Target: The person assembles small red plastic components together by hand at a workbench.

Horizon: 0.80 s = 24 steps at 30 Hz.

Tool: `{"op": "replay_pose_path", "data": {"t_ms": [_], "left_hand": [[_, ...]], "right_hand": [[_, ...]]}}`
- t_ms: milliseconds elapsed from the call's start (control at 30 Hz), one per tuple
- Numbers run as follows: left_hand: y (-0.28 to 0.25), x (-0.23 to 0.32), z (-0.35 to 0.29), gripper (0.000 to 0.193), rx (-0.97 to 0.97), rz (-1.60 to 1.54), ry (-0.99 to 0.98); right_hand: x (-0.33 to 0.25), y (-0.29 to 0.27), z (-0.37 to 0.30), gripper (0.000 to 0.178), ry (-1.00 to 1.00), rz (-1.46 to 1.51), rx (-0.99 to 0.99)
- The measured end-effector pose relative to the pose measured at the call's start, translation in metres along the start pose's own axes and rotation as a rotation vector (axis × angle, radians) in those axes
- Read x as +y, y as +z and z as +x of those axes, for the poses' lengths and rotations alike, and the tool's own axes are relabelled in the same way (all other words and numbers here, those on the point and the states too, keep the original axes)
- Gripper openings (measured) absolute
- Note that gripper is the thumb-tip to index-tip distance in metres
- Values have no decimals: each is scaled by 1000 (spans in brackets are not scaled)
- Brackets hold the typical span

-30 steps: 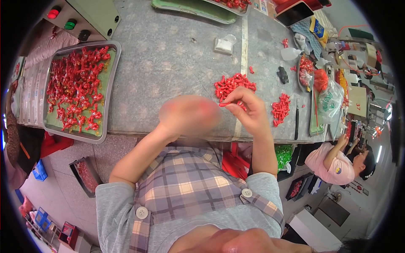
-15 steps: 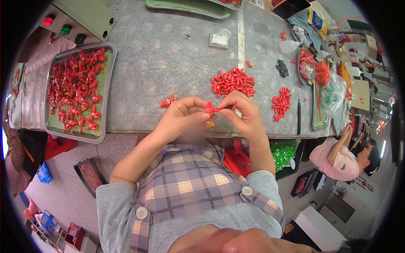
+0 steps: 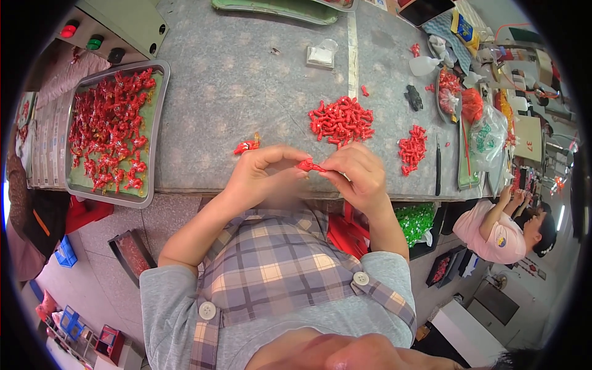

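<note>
Between my two hands, near the table's front edge, is a small red plastic figure part (image 3: 306,164). My left hand (image 3: 262,176) pinches its left end between thumb and forefinger. The thumb and forefinger of my right hand (image 3: 359,176) close on its thinner right end. Just beyond my left hand lies a red figure piece (image 3: 246,145) with an orange tip. A pile of small red bent parts (image 3: 341,121) sits beyond my right hand, and a smaller red pile (image 3: 412,150) is farther right.
On the left stands a metal tray (image 3: 161,117) of red figures beside a control box (image 3: 123,24) with buttons. A black-handled thin tool (image 3: 438,166) lies at right, near a green tray (image 3: 467,169). A small white container (image 3: 320,55) stands farther back. A co-worker (image 3: 493,225) sits at right.
The red part has turned between my fingers, and its upright red end now lies lower. The orange bit below it no longer shows. My right hand has curled in slightly.
</note>
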<state>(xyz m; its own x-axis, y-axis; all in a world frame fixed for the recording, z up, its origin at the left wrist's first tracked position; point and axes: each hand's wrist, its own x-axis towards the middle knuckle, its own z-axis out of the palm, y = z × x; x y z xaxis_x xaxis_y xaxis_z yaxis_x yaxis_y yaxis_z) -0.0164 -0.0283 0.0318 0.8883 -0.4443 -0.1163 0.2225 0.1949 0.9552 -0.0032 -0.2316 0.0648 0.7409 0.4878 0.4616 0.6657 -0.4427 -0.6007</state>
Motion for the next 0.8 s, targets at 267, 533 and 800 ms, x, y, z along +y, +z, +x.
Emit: {"op": "replay_pose_path", "data": {"t_ms": [267,533,800], "left_hand": [[-4,1,-2,22,-27,116,32],[-4,5,-6,22,-48,209,40],[-3,2,-6,21,-116,-27,-264]], "right_hand": [[-8,1,-2,20,-185,-166,21],[-12,-1,-2,19,-58,-121,-46],[-8,-12,0,14,401,318,-287]]}}
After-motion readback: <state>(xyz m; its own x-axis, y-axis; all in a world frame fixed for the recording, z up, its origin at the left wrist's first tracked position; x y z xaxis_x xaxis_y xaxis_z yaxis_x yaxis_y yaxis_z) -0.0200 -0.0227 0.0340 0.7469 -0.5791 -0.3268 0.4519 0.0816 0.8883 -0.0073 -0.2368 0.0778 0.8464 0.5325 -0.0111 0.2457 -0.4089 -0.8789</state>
